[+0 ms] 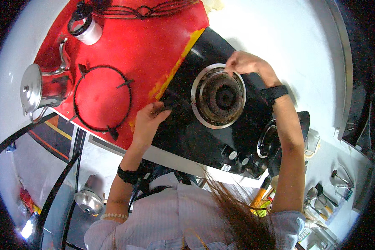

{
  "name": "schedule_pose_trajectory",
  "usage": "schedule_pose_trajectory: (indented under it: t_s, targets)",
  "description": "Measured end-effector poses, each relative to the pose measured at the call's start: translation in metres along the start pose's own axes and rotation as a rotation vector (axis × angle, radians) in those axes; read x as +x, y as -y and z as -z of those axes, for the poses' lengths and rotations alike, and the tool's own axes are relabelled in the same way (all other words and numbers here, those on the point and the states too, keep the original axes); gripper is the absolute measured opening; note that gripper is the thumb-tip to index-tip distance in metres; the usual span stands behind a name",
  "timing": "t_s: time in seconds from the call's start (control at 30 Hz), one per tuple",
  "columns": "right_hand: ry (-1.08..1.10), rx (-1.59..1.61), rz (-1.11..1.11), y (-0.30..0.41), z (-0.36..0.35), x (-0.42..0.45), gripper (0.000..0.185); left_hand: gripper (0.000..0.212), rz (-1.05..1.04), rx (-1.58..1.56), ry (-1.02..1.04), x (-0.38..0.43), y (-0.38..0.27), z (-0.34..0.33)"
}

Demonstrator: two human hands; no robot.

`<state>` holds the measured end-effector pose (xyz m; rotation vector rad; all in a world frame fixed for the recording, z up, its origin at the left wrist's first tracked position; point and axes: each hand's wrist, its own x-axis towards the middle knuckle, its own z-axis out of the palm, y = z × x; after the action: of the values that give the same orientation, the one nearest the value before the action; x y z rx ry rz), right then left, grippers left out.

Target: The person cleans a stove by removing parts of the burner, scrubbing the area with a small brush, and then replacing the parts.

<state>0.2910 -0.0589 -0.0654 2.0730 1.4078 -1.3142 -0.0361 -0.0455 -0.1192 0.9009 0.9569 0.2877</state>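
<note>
A round, stained metal burner drip pan [203,115] with a bright rim is over the black glass cooktop [187,137]. My right hand [245,64], wearing a black wristband, has its fingertips pinched at the pan's upper right rim. Over the cooktop's left edge, my left hand [150,120] has thumb and fingers curled toward each other. Something dark shows at those fingertips, but against the black glass I cannot tell what it is. A black pan support ring [130,97] with prongs lies on the red counter cover [150,47], left of my left hand.
At the counter's left edge stands a steel kettle [54,89]. A black-lidded jar [92,32] and a black wire rack [143,12] are farther back. Control knobs [233,155] line the cooktop's front. Another burner [264,142] sits beside my right forearm, with utensils [322,201] farther right.
</note>
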Motion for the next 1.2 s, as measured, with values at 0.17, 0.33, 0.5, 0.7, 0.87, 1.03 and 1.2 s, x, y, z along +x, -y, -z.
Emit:
schedule_pose_trajectory:
  t_s: [0.17,0.33,0.5,0.7,0.87,1.03,1.2]
  targets:
    - [0.001,-0.037,0.097,-0.001,-0.001,0.004,0.018,0.031,0.003,0.106,-0.001,0.0,-0.003,0.0]
    - [0.025,-0.051,0.031,0.004,0.0,0.006,0.016,0.034,0.012,0.14,0.01,0.001,0.002,0.005]
    - [0.001,-0.006,0.022,-0.003,0.011,0.004,0.016,0.033,0.001,0.029,-0.014,0.0,0.005,0.001]
    - [0.014,-0.103,0.251,-0.003,0.005,0.019,0.018,0.033,0.019,0.103,-0.026,-0.001,-0.005,-0.001]
    - [0.194,-0.073,-0.053,0.004,0.022,0.02,0.015,0.031,-0.001,0.13,-0.023,0.002,0.003,0.006]
    - [0.102,-0.137,0.248,-0.005,0.009,0.03,0.016,0.03,-0.002,0.101,-0.048,0.002,0.001,0.0]
    - [0.111,-0.16,0.29,0.019,0.018,0.016,0.017,0.03,-0.009,0.199,-0.044,0.003,0.0,0.003]
